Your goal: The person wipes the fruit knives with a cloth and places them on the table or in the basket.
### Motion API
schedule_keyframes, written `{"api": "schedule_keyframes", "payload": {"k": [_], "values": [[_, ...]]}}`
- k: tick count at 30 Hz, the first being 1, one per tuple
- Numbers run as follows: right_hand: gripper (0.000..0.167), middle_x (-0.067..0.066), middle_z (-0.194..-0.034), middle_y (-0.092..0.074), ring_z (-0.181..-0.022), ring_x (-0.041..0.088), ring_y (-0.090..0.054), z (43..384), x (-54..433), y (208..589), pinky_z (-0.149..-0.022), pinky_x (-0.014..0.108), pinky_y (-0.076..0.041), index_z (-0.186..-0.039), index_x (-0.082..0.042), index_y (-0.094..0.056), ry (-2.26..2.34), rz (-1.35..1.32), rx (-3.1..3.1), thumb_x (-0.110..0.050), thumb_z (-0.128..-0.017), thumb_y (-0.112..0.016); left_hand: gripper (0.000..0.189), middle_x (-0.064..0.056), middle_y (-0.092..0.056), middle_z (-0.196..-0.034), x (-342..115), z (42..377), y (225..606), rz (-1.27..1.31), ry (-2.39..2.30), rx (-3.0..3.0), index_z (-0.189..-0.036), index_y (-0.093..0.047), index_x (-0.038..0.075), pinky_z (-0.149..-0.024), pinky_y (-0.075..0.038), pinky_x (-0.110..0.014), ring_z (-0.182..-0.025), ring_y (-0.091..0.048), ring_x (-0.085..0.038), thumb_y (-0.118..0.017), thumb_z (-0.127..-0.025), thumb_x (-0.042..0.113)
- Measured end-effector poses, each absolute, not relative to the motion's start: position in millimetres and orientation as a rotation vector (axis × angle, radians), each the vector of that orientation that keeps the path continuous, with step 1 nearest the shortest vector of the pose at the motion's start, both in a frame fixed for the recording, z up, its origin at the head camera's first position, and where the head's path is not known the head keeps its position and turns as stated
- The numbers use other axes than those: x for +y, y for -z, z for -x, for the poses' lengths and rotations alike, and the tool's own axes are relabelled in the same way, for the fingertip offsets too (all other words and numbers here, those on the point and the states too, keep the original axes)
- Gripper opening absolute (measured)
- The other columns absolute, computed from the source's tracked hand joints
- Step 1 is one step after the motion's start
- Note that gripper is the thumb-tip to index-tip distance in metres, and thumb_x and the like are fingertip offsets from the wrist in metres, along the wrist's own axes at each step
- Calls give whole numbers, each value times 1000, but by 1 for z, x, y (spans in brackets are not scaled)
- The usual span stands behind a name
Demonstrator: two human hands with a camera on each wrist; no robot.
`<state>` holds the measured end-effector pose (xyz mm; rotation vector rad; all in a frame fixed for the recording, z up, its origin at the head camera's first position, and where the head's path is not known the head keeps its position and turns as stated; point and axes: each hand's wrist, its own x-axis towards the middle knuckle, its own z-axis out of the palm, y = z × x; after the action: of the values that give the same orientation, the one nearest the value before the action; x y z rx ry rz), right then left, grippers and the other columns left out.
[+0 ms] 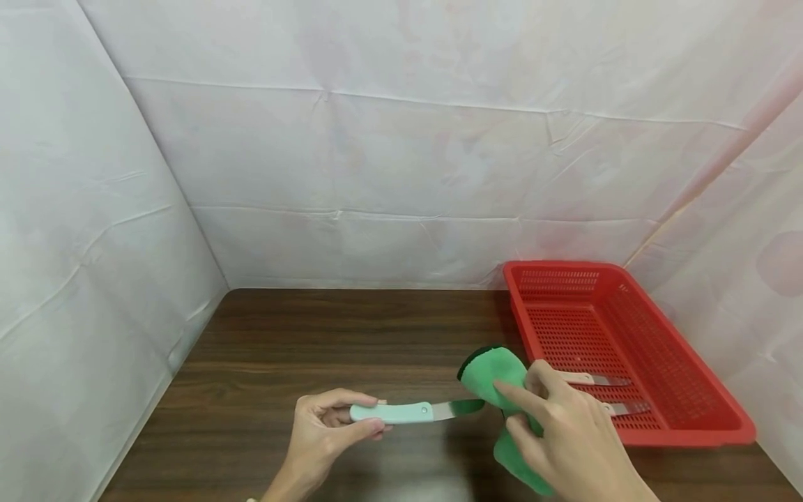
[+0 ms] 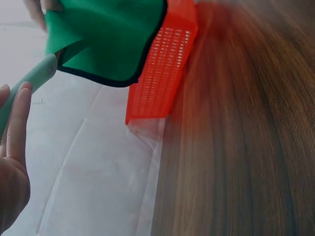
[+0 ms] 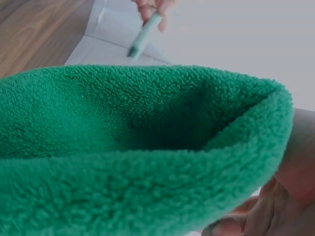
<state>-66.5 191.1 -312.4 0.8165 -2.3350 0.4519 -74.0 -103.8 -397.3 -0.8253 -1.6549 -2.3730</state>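
My left hand (image 1: 327, 434) grips the mint-green handle of a small knife (image 1: 401, 413) between thumb and fingers. Its blade points right and mirrors the green of a cloth (image 1: 495, 376) beside it. That fluffy green cloth, edged in black, is held in my right hand (image 1: 567, 425), its index finger lying along the fabric. The blade tip is close to the cloth; whether they touch I cannot tell. In the left wrist view, the cloth (image 2: 110, 42) hangs spread just beyond the knife handle (image 2: 34, 81). Folded cloth (image 3: 147, 191) fills most of the right wrist view.
A red perforated basket (image 1: 690, 437) stands at the right on the dark wooden table (image 1: 326, 335). Two knives with pale handles lie inside it, partly hidden by my right hand; one blade (image 1: 630, 408) is nearer me. White sheeting (image 1: 376, 153) walls the back and sides.
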Motion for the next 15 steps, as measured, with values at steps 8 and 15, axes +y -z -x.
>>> {"api": "schedule_keyframes", "payload": {"k": [8,15], "values": [[30,-8,-80,-38,-53,-8,-23,63,176,307,-43,5,-17,-93,-18,-74,-500,-923,-2306,-11,-67,-62,24,-32,-65,-95,-98,75,397,791,2380,-1667,-98,-60,-20,-59,-54,-51,-74,-69,-35,-66,-75,-20],[36,-7,-78,-37,-50,-5,-17,63,156,321,-41,6,-15,-91,-15,-70,-479,-1019,-2325,-5,-57,-70,26,-31,-65,-95,-91,76,395,789,2432,-1611,-98,-53,-28,-62,-54,-51,-74,-68,-39,-65,-76,-21]]}}
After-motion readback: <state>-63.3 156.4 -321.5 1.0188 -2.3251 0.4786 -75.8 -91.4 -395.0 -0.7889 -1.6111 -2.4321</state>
